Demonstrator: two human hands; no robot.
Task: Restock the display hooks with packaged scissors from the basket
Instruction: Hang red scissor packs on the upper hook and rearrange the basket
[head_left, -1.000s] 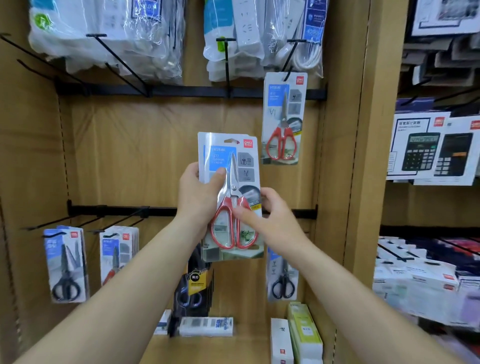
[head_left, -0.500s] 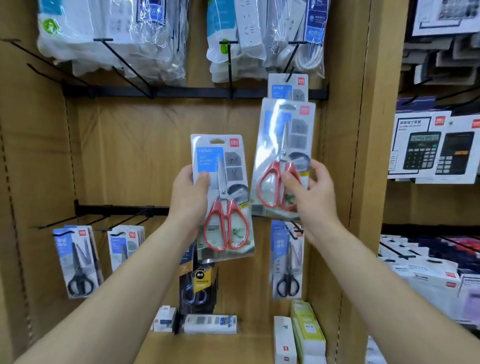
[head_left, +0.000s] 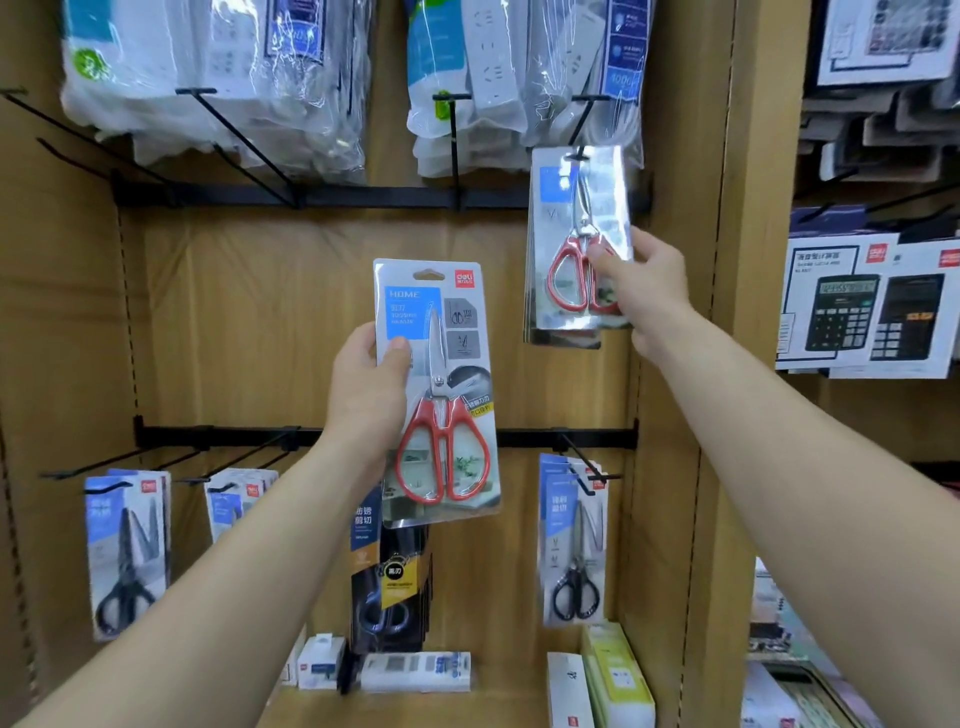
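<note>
Head view: the only one there is, looking at a wooden display panel (head_left: 260, 312).
Left hand (head_left: 363, 384): holding a scissors pack (head_left: 441, 364) by its left edge, thumb on the front, in front of the middle of the panel.
Writing on that pack: "HOME" in white on a blue patch and a red "deli" badge at the top right corner. The small print is too fine to read.
Scissors inside: red handles, blades pointing up.
Right hand (head_left: 644, 291): pinching the lower right of a second red-handled pack (head_left: 576, 234), up near the panel's right edge.
Second pack's front: washed out by glare, so only a blue patch shows.
Upper hook (head_left: 584, 117): its tip meets that pack's top edge. I cannot tell whether it passes through the hole.
Lower rail (head_left: 234, 434): black-handled scissors packs (head_left: 127, 556) hang below it, with red "deli" badges.
Panel top: bagged power strips (head_left: 218, 83).
Right bay: boxed calculators (head_left: 841, 312).
</note>
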